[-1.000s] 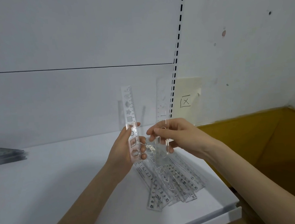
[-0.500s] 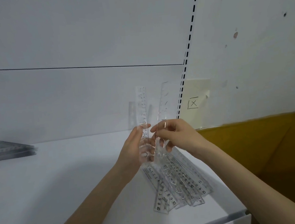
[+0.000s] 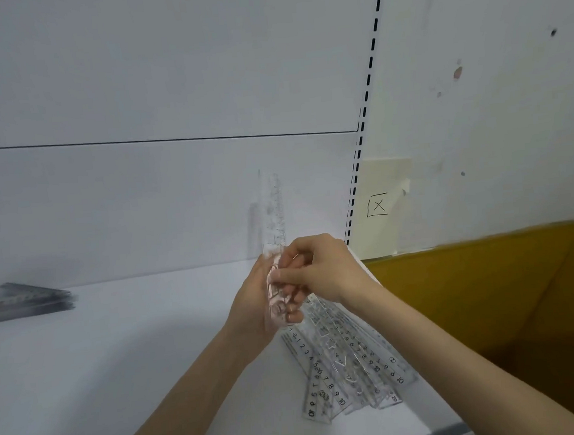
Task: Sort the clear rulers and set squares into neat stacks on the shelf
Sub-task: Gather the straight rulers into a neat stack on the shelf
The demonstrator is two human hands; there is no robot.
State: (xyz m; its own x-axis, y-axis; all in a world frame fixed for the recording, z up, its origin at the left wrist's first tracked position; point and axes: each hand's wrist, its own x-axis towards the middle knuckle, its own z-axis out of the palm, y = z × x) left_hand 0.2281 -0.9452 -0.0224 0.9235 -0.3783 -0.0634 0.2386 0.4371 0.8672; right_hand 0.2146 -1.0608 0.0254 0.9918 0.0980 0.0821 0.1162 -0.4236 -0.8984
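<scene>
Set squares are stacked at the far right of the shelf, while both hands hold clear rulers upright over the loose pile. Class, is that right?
No. The head view shows the set squares stacked at the far left of the shelf, not the right. The left hand and right hand do hold clear rulers upright over the loose pile.

shelf (image 3: 136,366) free mid-left; ruler pile (image 3: 349,367) blocks right front; set-square stack (image 3: 24,299) occupies far left
</scene>
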